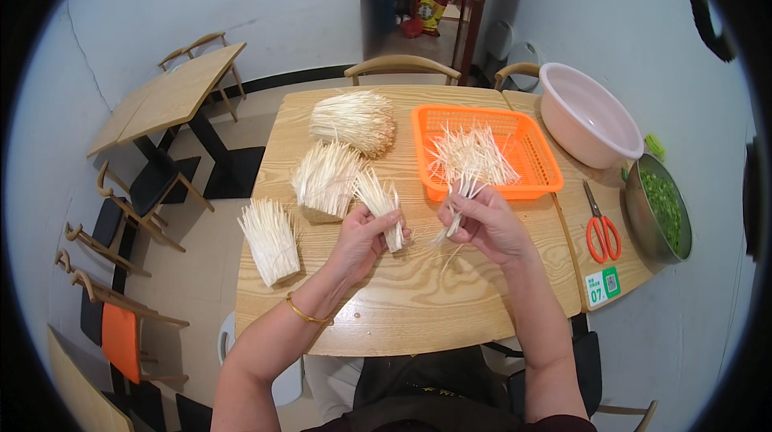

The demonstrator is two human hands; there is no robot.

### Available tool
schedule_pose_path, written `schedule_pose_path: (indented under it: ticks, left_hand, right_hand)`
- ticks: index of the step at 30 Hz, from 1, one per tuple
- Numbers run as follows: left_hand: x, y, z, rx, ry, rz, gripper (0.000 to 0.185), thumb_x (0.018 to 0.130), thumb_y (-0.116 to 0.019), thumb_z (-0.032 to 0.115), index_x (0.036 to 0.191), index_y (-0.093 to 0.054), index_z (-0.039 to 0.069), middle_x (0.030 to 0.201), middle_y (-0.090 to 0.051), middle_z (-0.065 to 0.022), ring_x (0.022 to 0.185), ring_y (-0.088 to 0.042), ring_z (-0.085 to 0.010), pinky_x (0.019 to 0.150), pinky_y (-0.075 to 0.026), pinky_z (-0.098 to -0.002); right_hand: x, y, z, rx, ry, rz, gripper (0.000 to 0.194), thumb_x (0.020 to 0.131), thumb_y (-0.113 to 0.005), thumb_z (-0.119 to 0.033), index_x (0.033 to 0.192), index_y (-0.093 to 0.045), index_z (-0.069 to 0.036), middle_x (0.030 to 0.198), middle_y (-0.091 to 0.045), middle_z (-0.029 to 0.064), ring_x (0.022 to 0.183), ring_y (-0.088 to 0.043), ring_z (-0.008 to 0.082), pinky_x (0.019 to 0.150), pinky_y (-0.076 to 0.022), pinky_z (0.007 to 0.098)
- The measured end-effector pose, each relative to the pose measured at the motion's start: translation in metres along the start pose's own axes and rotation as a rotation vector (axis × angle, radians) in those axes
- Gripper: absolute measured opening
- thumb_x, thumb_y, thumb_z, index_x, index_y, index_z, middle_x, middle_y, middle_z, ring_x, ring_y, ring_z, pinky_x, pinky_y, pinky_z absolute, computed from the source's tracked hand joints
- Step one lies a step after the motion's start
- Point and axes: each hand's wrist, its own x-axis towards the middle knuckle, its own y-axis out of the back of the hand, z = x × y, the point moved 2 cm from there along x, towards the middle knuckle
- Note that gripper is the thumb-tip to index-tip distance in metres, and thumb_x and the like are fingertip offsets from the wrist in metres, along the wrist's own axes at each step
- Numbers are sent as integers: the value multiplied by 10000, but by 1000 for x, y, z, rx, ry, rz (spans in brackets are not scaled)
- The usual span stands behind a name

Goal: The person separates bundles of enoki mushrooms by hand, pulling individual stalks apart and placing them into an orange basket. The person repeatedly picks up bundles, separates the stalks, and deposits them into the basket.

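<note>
My left hand grips a small bundle of enoki mushrooms above the wooden table. In my right hand is a thinner bunch of enoki strands, held close to the near rim of an orange plastic basket. Loose enoki strands lie in that basket. Left of my hands sit three larger enoki clumps: one at the back, a middle one and a near one. A few stray strands rest on the tabletop below my right hand.
To the right are a pale pink plastic basin, orange-handled scissors, a metal bowl of chopped greens and a card with a printed code. A wooden chair stands behind the table.
</note>
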Motion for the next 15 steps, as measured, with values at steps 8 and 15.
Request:
schedule_pose_path:
  ticks: [8,15]
  left_hand:
    - [-7,-11,-4,250,-60,-128,382,856,-691,39,1199,-522,24,1037,-678,-83,908,-669,-152,784,-557,-288]
    - [-9,-12,-4,98,88,-208,392,887,-634,34,1251,-488,16,1113,-652,-108,981,-660,-191,841,-547,-334]
  right_hand:
    - [11,-11,32,-489,-89,134,168,860,-715,-167,909,-619,-39,740,-628,-1,600,-557,42,514,-463,204]
    - [13,-4,34,-434,-17,142,126,893,-673,-141,915,-612,-33,748,-631,8,636,-584,65,548,-488,208]
